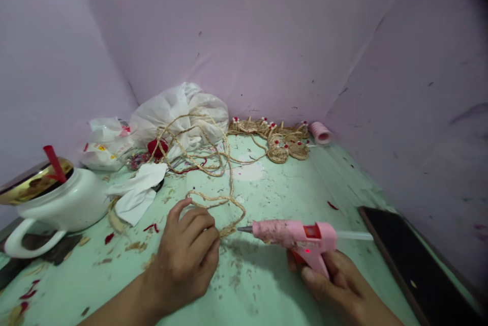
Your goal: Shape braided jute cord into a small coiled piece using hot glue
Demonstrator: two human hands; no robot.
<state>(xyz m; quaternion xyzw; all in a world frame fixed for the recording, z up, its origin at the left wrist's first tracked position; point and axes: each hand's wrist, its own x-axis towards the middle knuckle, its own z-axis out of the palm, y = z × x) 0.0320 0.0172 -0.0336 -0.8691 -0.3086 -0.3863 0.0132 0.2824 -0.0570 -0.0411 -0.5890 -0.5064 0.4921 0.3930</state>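
My right hand (335, 277) is wrapped round the grip of a pink hot glue gun (280, 233), whose red light is lit. A clear glue stick (354, 235) pokes out of its back end. The metal nozzle points left, close to the end of a braided straw cord (229, 229); whether the tip touches it I cannot tell. My left hand (188, 252) is closed on that cord, its fingertips partly hidden behind the knuckles. From there the cord loops back across the table into a loose tangle (198, 158).
Behind lie a white plastic bag (186, 112), a red ball of yarn (157, 148), coiled straw pieces with red and white beads (278, 150) and a pink spool (321, 134). A white mug (72, 204) stands left, beside crumpled tissue (139, 194). A dark phone-like slab (412, 265) lies right.
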